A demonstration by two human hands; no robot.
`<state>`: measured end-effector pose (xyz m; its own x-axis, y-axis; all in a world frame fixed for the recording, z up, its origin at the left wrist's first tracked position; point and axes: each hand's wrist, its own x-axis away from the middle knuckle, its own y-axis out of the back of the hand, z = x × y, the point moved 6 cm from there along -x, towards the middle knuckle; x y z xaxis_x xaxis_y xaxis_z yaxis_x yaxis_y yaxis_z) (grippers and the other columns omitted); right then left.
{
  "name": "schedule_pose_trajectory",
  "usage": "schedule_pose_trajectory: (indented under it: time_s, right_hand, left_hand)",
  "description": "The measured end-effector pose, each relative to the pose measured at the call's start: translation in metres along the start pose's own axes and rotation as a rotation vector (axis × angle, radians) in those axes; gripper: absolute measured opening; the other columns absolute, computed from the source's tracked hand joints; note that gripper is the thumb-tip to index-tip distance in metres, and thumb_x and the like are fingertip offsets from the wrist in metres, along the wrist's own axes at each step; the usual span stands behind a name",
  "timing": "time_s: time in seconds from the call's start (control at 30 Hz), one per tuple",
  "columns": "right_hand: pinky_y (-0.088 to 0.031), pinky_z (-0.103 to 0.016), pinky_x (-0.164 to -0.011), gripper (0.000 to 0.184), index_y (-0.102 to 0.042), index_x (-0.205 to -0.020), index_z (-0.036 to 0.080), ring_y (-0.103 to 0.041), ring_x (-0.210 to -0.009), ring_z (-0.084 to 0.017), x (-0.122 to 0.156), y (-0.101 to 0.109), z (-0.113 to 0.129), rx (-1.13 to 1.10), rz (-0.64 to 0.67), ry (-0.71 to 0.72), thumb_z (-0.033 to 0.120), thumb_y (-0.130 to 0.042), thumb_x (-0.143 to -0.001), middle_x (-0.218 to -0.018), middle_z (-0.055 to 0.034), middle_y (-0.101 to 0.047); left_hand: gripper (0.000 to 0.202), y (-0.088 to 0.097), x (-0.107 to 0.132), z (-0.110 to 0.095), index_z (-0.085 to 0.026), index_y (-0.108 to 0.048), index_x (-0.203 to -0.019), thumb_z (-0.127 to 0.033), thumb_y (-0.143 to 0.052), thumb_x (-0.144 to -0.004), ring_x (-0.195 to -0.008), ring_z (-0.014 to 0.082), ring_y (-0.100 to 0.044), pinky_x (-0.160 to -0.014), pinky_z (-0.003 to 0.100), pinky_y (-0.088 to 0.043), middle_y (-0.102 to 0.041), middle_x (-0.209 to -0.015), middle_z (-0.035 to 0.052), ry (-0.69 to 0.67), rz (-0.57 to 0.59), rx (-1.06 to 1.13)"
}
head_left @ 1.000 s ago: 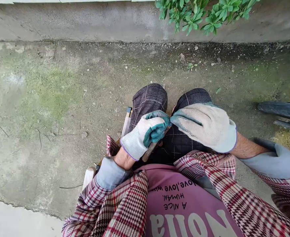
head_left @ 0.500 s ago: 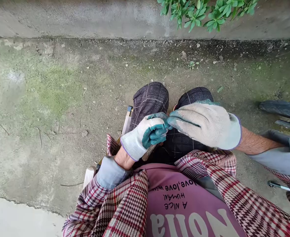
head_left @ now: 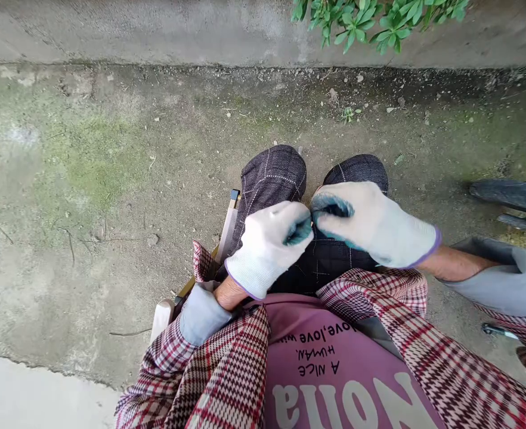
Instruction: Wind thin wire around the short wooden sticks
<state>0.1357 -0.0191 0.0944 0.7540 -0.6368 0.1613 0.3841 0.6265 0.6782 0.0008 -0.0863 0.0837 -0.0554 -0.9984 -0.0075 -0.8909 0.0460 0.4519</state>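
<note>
My left hand point(head_left: 272, 247) and my right hand point(head_left: 370, 223) wear white knit gloves with green-coated palms and purple cuff edges. They meet above my lap, fingertips almost touching. The fingers of both are curled into a pinch. A tiny pale spot shows between the fingertips, too small to name; whatever the hands hold is hidden by the gloves. Dark checked trousers point(head_left: 272, 170) cover my knees, just beyond the hands.
A chair's pale armrest frame point(head_left: 229, 223) stands by my left leg. Ahead runs a concrete wall point(head_left: 155, 30) with a leafy green plant point(head_left: 361, 24) overhanging it. A black wheel point(head_left: 509, 195) is at the right. Twigs and pebbles lie on the mossy ground point(head_left: 111, 155).
My left hand has rolled over from showing its green palm to showing its white back. The right hand has turned too, its fingers now curled instead of stretched forward.
</note>
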Motion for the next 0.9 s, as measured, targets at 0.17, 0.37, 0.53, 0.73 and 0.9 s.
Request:
schedule_pose_trajectory:
  time_s: [0.17, 0.37, 0.53, 0.73, 0.9]
  right_hand:
    - [-0.037, -0.025, -0.041, 0.038, -0.059, -0.065, 0.021, -0.045, -0.046, -0.011, 0.014, -0.033, -0.033, -0.741, 0.257, -0.284, 0.046, -0.061, -0.094, -0.053, 0.0024, -0.052]
    - [-0.056, -0.031, -0.061, 0.024, -0.074, -0.088, 0.02, -0.068, -0.068, -0.019, 0.031, -0.005, -0.027, -0.434, -0.101, -0.246, 0.042, -0.066, -0.094, -0.082, -0.0057, -0.076]
    - [-0.056, -0.036, -0.076, 0.022, -0.077, -0.106, 0.026, -0.074, -0.094, -0.024, 0.041, 0.012, 0.012, 0.253, -0.24, 0.132, 0.033, -0.058, -0.1, -0.107, -0.0056, -0.08]
    - [-0.05, -0.035, -0.071, 0.023, -0.076, -0.108, 0.023, -0.07, -0.089, -0.024, 0.038, 0.005, 0.024, 0.52, -0.208, 0.343, 0.027, -0.054, -0.102, -0.102, -0.008, -0.079]
    - [-0.047, -0.037, -0.069, 0.024, -0.075, -0.095, 0.021, -0.064, -0.077, -0.023, 0.034, 0.003, 0.032, 0.593, -0.218, 0.46, 0.027, -0.053, -0.101, -0.087, -0.0078, -0.076]
  left_hand:
    - [0.018, -0.019, 0.014, -0.012, -0.023, -0.074, -0.092, -0.018, -0.058, -0.097, -0.068, 0.018, -0.055, -0.064, 0.033, -0.042, -0.064, -0.073, 0.0025, -0.392, 0.161, -0.354]
    - [0.005, -0.001, 0.0, 0.014, -0.018, -0.073, -0.087, -0.019, -0.069, -0.084, -0.079, 0.0154, -0.066, -0.073, 0.027, -0.053, -0.074, -0.087, 0.0027, 0.131, -0.027, 0.275]
    - [0.007, -0.008, -0.007, 0.022, -0.018, -0.072, -0.075, -0.024, -0.073, -0.074, -0.071, 0.014, -0.062, -0.068, 0.026, -0.054, -0.07, -0.076, 0.0008, 0.299, 0.049, 0.69]
    - [0.01, -0.021, -0.001, 0.035, -0.018, -0.075, -0.081, -0.027, -0.073, -0.076, -0.066, 0.0126, -0.059, -0.062, 0.024, -0.054, -0.068, -0.077, 0.0006, 0.388, 0.143, 0.823]
    - [0.003, -0.022, 0.001, 0.032, -0.022, -0.07, -0.078, -0.023, -0.069, -0.079, -0.063, 0.0145, -0.056, -0.057, 0.027, -0.05, -0.062, -0.068, -0.001, 0.404, 0.145, 0.691]
